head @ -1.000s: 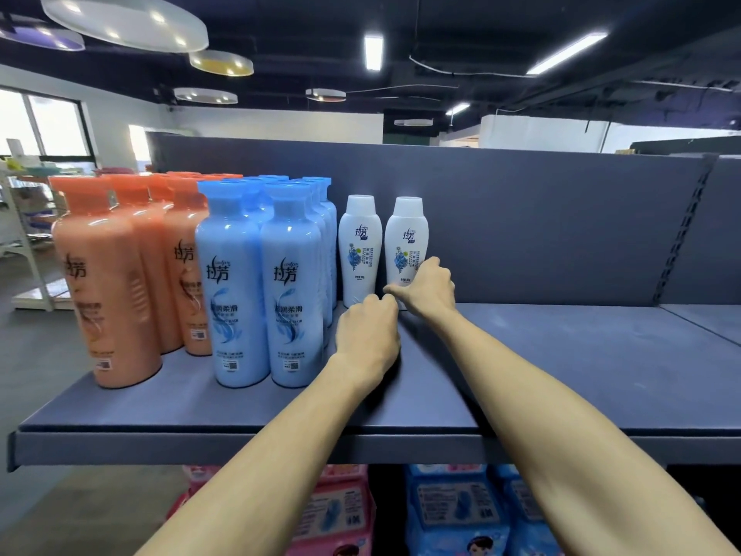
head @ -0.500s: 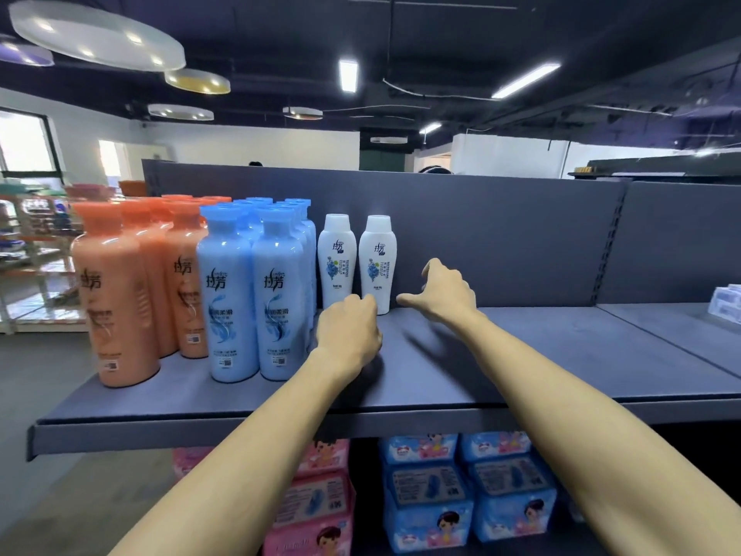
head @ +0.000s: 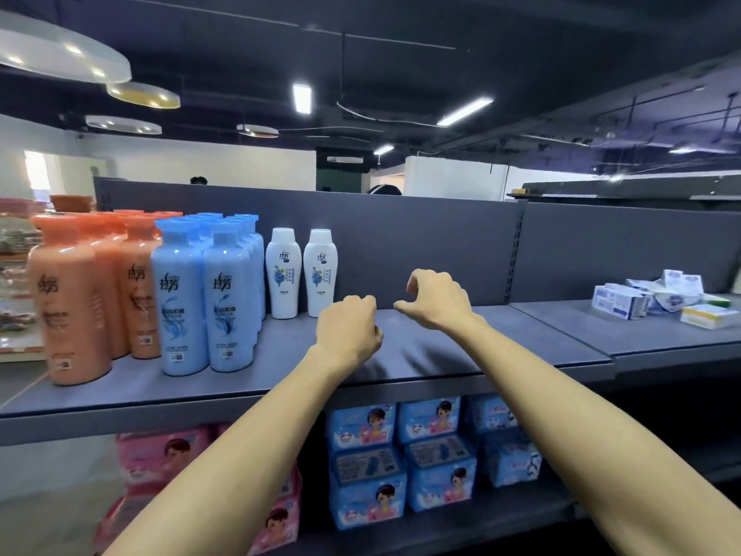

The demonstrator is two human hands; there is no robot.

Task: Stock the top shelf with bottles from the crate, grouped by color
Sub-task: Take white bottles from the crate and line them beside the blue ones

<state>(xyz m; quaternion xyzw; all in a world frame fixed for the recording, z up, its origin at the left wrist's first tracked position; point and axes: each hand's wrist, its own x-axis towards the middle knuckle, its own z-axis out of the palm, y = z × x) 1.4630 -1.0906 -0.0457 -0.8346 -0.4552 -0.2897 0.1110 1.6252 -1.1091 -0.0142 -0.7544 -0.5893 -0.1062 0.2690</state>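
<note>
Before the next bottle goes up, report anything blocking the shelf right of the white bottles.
Nothing stands there: the shelf is bare right of the white bottles. Only the empty left hand and right hand are above it.

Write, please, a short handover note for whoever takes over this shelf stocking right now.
Left hand: curled in a fist, holding nothing, over the top shelf.
Right hand: loosely curled, holding nothing, just right of the white bottles.
Done: orange bottles stand at the left, blue bottles next to them, then two white bottles at the back.
Left: fetch more from the crate, which is out of view, so the remaining count is unknown. Add to the matching color group.
</note>
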